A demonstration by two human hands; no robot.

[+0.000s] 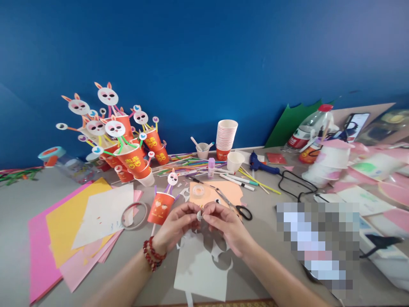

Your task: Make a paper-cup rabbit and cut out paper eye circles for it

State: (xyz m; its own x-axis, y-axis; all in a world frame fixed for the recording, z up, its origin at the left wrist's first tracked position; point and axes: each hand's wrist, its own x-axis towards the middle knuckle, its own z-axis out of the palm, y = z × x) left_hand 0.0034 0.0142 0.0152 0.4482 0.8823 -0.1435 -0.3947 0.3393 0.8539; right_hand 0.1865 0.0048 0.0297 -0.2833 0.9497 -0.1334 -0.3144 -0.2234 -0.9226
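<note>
Pinching a white piece (200,216), left hand (179,221) and right hand (226,221) nearly closed.

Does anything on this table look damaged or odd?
The white paper sheet below the left hand and right hand has curved, uneven cut edges toward its upper right, as if pieces were snipped out. Farther right, a blocky pixelated patch hides whatever is behind it. I see no obvious spill.

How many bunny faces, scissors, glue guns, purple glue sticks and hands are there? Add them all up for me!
Bunny faces: 6
Scissors: 1
Glue gun: 1
Purple glue stick: 1
Hands: 2
Total: 11
</note>
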